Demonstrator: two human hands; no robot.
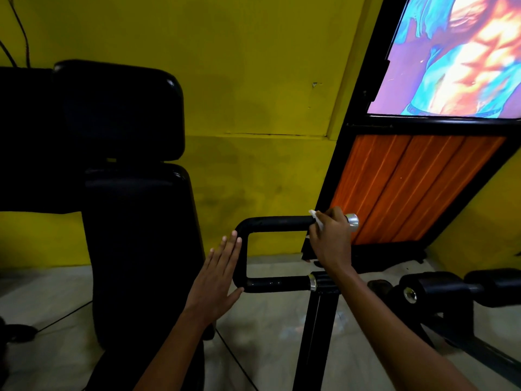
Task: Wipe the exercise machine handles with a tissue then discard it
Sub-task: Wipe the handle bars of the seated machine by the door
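Observation:
A black U-shaped machine handle (277,223) stands at centre on a black post (315,334), with a silver cap (353,222) at its upper end. My right hand (331,239) wraps around the upper bar near that cap and holds a white tissue (316,221) against it; only a strip of tissue shows above the fingers. Flat and with straight fingers, my left hand (218,273) lies against the handle's left bend, holding nothing.
A black padded seat back (135,193) fills the left. A black-framed orange panel (408,187) under a poster (456,52) leans at the right against the yellow wall. Black roller pads (439,289) sit low at the right. Thin cables cross the grey floor (267,328).

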